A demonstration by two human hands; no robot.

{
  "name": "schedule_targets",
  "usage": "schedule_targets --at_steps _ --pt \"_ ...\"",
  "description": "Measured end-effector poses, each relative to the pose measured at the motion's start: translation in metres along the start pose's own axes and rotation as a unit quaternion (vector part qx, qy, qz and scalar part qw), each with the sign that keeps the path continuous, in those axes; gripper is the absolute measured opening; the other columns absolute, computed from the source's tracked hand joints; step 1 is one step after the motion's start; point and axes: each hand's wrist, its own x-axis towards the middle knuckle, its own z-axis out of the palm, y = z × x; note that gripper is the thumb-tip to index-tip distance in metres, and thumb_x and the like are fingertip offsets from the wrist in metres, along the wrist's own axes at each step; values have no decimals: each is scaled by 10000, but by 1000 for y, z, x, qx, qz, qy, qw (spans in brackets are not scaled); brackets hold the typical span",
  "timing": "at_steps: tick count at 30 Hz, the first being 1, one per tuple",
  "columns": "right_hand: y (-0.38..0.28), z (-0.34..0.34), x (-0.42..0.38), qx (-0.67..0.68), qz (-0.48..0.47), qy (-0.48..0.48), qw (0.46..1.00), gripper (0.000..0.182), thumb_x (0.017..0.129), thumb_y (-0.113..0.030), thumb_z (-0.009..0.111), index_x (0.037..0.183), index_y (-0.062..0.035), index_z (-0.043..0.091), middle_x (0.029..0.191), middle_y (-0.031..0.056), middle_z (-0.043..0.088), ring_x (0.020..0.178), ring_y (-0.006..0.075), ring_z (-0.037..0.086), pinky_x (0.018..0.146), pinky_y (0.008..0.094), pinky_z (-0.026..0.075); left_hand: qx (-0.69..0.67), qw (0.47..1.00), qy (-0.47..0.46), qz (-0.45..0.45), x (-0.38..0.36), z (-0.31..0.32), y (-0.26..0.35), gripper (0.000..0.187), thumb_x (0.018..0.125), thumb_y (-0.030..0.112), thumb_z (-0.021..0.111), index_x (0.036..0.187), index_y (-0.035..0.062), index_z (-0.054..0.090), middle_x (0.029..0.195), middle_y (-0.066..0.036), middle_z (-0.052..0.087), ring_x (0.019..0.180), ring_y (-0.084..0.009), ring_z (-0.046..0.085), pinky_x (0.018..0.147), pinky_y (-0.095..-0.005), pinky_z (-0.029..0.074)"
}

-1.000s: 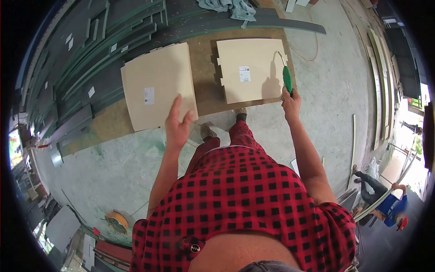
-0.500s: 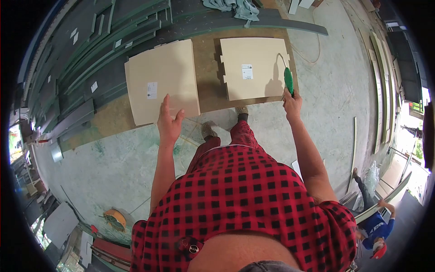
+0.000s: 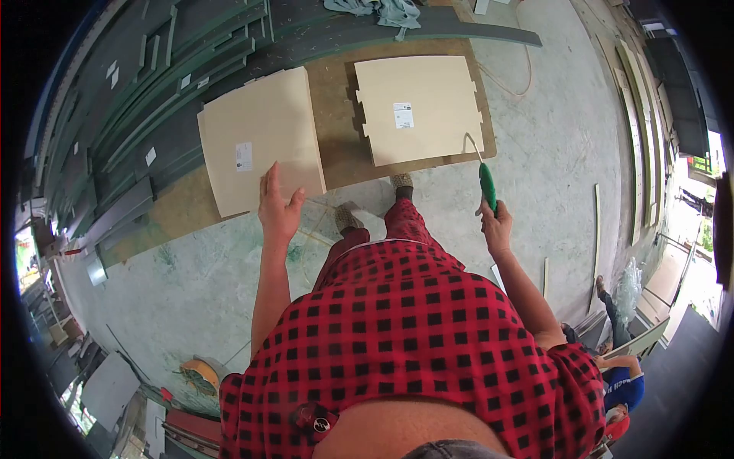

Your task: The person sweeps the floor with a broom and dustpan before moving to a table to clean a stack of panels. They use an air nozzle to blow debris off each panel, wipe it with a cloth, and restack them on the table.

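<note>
My left hand [image 3: 280, 212] is open, fingers stretched up and thumb apart. It lies over or on the lower edge of the left beige panel stack [image 3: 260, 115], beside its white label [image 3: 243, 156]; contact is hard to tell. My right hand [image 3: 496, 228] grips a green-handled tool [image 3: 487, 186] whose thin metal end bends over like a hook. That bent end is near the lower right corner of the right beige panel [image 3: 417, 84], which has notched sides and a white label [image 3: 403, 115]. Whether the tip touches the panel cannot be made out.
Both panels lie on a brown sheet [image 3: 336, 145] on the concrete floor [image 3: 550, 138]. Dark green-edged boards [image 3: 138, 92] are piled at upper left, with a grey cloth [image 3: 382, 9] above. Wooden strips [image 3: 636, 145] stand right. A person in blue [image 3: 623, 388] holds a board at lower right.
My right hand has drawn down towards me with the green-handled tool, off the right panel. My left hand stays by the left stack. The view has shifted slightly; the person in blue has moved.
</note>
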Motion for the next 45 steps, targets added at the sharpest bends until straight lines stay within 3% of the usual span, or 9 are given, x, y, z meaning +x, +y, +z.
schedule_targets --at_steps 14,19,22,28,38,41,44,45 --pt "7 8 -5 -2 -7 2 1000 235 873 -282 586 838 -53 545 620 -26 474 496 41 408 428 210 341 -11 1000 5 -1 -2 2 -3 674 781 145 665 1363 74 333 1333 -182 424 1225 -335 421 1002 -396 365" --pt "-11 33 -15 -39 -64 -62 995 268 869 -273 605 932 -17 554 598 -11 446 524 82 412 467 270 354 -4 1000 4 -6 -2 3 -2 680 771 133 667 1359 68 333 1344 -177 415 1235 -326 412 1006 -397 360" --pt "-9 50 -15 -70 -102 -87 988 266 865 -255 609 955 -12 549 598 18 443 554 107 400 499 290 359 -26 1000 -3 -13 -2 2 -3 702 767 215 672 1362 73 327 1349 -202 402 1258 -401 355 1018 -465 337" --pt "-22 67 -24 -110 -146 -131 974 274 839 -251 621 943 -11 540 624 130 511 559 180 486 533 326 409 -21 1000 -8 -19 -2 2 -3 706 770 222 674 1367 83 323 1358 -207 391 1265 -418 341 1019 -482 329" --pt "-12 73 -22 -140 -135 -132 972 292 831 -273 624 942 -15 545 623 134 516 558 181 500 535 331 414 -18 999 -9 -25 -3 4 -7 708 767 218 679 1370 102 326 1362 -208 384 1275 -413 332 1029 -477 321" --pt "-10 73 -20 -125 -107 -136 977 263 821 -237 641 914 -12 542 614 114 518 560 164 492 531 324 412 -20 999 -8 -25 -3 2 -5 708 763 216 683 1366 95 332 1360 -210 385 1272 -411 336 1030 -478 320" --pt "-17 78 -11 -91 -138 -120 979 240 799 -193 668 884 -16 530 611 79 524 579 140 484 542 308 414 -25 1000 -8 -16 -4 1 -6 706 759 212 686 1361 91 337 1350 -215 392 1265 -410 345 1031 -478 317" --pt "-26 82 -5 -33 -134 -113 984 246 787 -180 681 874 -15 520 623 62 526 595 127 483 553 295 416 -17 1000 -6 -17 -4 2 -5 709 755 204 687 1361 93 337 1351 -217 388 1264 -411 345 1030 -478 320"
